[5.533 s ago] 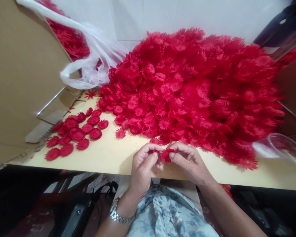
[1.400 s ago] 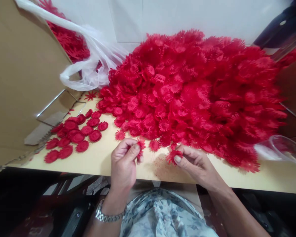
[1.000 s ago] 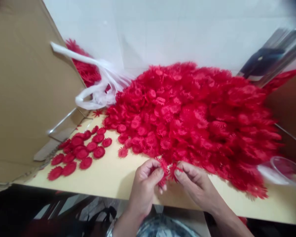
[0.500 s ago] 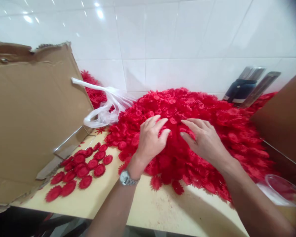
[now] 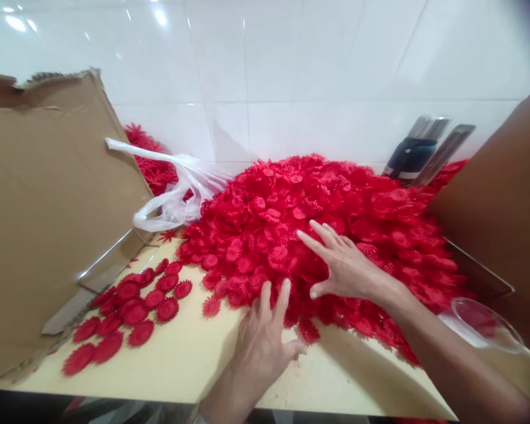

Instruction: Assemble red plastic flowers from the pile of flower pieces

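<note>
1. The right hand (image 5: 347, 268) is laid flat, fingers spread wide, on the front slope of the big heap of red plastic flowers (image 5: 318, 224); nothing is gripped in it.
2. The left hand (image 5: 265, 341) is held open at the near foot of the heap, fingertips touching the outermost flowers, palm over the bare desk (image 5: 189, 359); it too is empty.
3. Half a second ago both hands were pressed higher on the heap; since then the left has been drawn back toward the desk edge, and the right has been shifted lower.
4. A second and more ago a single flower was pinched in each hand; those flowers have been let go, so the paired work appears paused and the heap itself is being handled.
5. A small cluster of flat red flowers (image 5: 123, 312) is left lying apart on the desk at the left, beside a cardboard flap (image 5: 48, 206).
6. A white plastic bag (image 5: 176, 194) is seen behind, and a clear cup (image 5: 481, 324) at the right.
</note>
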Tool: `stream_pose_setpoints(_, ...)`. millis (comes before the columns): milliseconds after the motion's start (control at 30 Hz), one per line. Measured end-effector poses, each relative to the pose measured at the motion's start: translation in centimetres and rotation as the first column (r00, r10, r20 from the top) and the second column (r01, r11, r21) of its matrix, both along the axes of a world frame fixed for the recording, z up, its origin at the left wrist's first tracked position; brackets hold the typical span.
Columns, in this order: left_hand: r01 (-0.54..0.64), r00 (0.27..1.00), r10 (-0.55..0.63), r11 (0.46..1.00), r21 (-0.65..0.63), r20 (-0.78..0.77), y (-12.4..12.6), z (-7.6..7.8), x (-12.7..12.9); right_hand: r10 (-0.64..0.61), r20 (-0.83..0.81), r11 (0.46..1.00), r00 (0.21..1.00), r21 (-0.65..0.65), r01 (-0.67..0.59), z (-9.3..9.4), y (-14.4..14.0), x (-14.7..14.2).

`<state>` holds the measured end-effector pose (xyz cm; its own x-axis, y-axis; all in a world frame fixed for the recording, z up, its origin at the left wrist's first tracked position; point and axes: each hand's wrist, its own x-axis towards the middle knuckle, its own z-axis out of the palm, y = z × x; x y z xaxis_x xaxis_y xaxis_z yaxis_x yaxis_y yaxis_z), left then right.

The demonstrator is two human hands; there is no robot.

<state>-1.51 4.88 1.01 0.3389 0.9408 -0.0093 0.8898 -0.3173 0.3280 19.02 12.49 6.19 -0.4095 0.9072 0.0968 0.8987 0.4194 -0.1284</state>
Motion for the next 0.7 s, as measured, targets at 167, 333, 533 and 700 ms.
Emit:
stream_pose_setpoints(167, -0.002, 0.999, -0.005, 0.992, 0.126, 0.049, 2.0, -1.7, 0.9, 0.059, 0.000, 0.982, 0.998, -0.182, -0.058, -0.5, -0.7, -1.0)
stream_pose_setpoints(333, -0.037, 0.962, 0.000, 0.991, 0.132, 0.272, 3.8, -2.3, 2.5, 0.083, 0.003, 0.966, 0.997, -0.245, -0.080, -1.8, -0.8, -1.9)
stream_pose_setpoints(533, -0.089, 0.817, 0.093, 0.995, -0.035, 0.569, 4.0, -2.8, 3.4, 0.062, 0.048, 0.997, 0.997, -0.058, -0.059, -3.5, -0.4, -2.2)
stream_pose_setpoints(700, -0.032, 0.810, 0.089, 0.994, -0.108, 0.579, 3.6, -1.7, 2.7, 0.060, 0.069, 0.992, 0.996, 0.107, -0.067, -3.5, -0.2, -2.7)
